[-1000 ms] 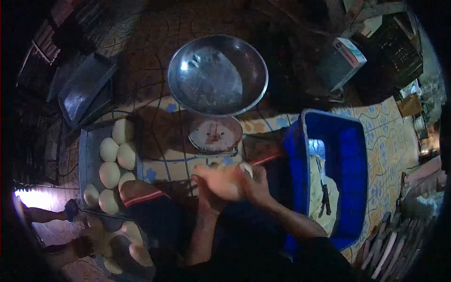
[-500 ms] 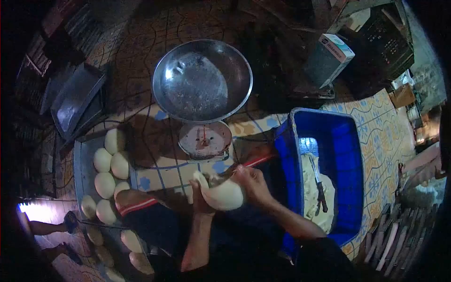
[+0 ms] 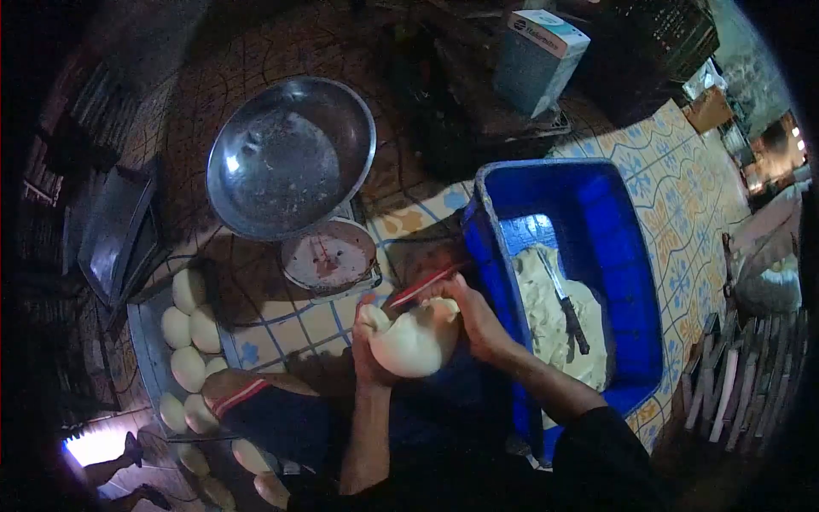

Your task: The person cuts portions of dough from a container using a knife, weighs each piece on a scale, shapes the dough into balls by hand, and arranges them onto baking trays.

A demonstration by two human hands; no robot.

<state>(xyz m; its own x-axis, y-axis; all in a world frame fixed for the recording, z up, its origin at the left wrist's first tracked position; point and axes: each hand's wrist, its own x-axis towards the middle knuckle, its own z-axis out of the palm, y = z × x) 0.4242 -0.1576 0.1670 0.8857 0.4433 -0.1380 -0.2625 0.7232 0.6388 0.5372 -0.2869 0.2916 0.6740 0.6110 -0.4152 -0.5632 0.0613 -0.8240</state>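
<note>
A pale lump of dough (image 3: 413,345) is held between both hands in front of me. My left hand (image 3: 368,352) cups its left side, with the thumb up by a folded edge. On the upper right side, my right hand (image 3: 474,317) curls its fingers over the dough; some fingertips are hidden. To the right, a blue tub (image 3: 627,282) holds a large mass of dough (image 3: 546,294). A knife (image 3: 572,320) with a dark handle lies on that mass. At the left, several smooth dough balls (image 3: 188,367) sit in a metal tray (image 3: 147,346).
A wide metal bowl (image 3: 290,162) rests on a dial scale (image 3: 328,256) ahead. A box (image 3: 542,64) stands beyond the tub. Slats (image 3: 746,375) are stacked at the right, and metal pans (image 3: 115,235) lie far left. Another person's feet (image 3: 128,469) show at lower left.
The view has swung, shifting the bowl and scale left in the picture. My fingers have moved round the dough, which is now rounder, with its edge folded in at the top.
</note>
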